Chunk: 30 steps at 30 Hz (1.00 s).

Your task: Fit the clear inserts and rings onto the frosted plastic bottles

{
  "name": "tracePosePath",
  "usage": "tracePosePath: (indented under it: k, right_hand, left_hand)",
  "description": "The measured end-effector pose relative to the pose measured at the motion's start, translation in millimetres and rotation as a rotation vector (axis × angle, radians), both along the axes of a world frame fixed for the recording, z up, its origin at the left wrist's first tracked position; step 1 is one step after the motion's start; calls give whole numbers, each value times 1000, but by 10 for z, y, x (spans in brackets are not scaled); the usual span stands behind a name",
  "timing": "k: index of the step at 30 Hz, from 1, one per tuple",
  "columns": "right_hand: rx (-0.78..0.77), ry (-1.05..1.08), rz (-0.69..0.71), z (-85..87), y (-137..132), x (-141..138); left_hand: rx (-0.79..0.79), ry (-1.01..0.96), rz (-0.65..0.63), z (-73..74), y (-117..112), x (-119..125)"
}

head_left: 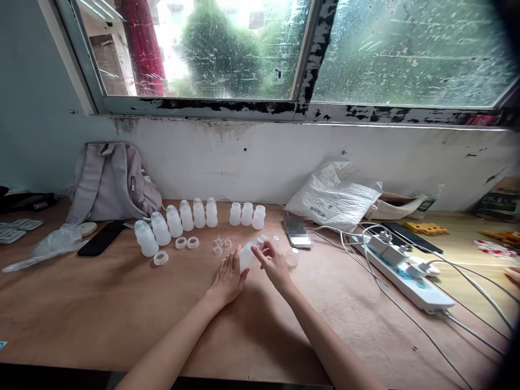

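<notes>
A frosted white baby bottle leans to the right between my hands at the middle of the table. My left hand wraps its lower body. My right hand has its thumb and fingers closed round the bottle's top, partly hiding it. Just right of that hand lies a clear dome cap. Left of my hands are several clear teats and white collar rings. Behind them stands a row of capped bottles. Three bottles without caps stand farther right.
At the left are a grey backpack, a black phone and a crumpled plastic bag. Another phone lies behind my right hand, near a silvery mailer bag. A power strip with trailing cables occupies the right side.
</notes>
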State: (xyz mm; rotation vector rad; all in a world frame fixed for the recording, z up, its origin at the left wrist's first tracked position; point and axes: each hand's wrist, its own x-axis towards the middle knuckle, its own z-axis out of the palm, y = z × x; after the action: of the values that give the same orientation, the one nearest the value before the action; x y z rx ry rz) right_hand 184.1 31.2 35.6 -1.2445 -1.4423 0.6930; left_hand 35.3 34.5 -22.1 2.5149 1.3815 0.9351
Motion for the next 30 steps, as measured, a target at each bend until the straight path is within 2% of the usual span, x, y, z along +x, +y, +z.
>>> tracePosePath:
  k: [3,7,11,13,16,18,20,25,30]
  right_hand:
    - [-3,-131,61,107,71,-4]
    - [69,-249,77,336,248,-1]
    - [155,-326,50,600,556,-69]
    - [197,-454,112,676,763,-159]
    - [165,-738,123,683,1098,-348]
    - [151,-917,80,638,1306,-471]
    - [135,-974,62,583,1482,-564]
    - [71,-1024,57,510,1764,-657]
    - [20,-1038,73,504,1872,-673]
  left_hand:
    - [-43,-13,-35,-37,-8,-33]
    - [31,-89,-17,86,44,-203]
    - [206,-215,198,201,240,-496]
    - [241,-204,349,189,352,-646]
    - [209,-94,544,117,459,-812]
    - [169,-18,627,71,480,-868]
    - [145,32,676,46,477,-891]
    - [85,105,701,38,475,-908]
    - [66,114,703,31,502,-919]
